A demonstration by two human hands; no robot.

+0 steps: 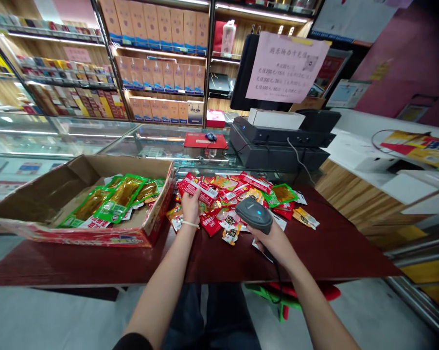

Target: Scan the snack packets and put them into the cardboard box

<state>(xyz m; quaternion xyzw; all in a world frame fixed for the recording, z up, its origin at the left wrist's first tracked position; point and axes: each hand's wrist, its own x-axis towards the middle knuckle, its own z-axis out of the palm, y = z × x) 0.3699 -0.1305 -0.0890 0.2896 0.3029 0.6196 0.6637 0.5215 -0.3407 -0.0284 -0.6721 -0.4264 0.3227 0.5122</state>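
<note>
My left hand [191, 208] is closed on a red snack packet [197, 188], whose printed back with a barcode faces up. In my right hand [272, 240] is a dark grey barcode scanner [254, 214] with a small blue light on top, its head turned toward the packet. Beneath and around both hands lies a loose pile of snack packets [224, 218], mostly red, some white and yellow. A green packet [282, 194] rests at the pile's right side. To the left, an open cardboard box [106, 237] holds several green packets [119, 197].
Behind the pile stand a glass counter [157, 146], a red mouse pad [204, 140] and a black cash drawer [277, 156]. A monitor [241, 73] carries a pink sign [287, 68]. The brown table's front edge [219, 280] is close to my legs.
</note>
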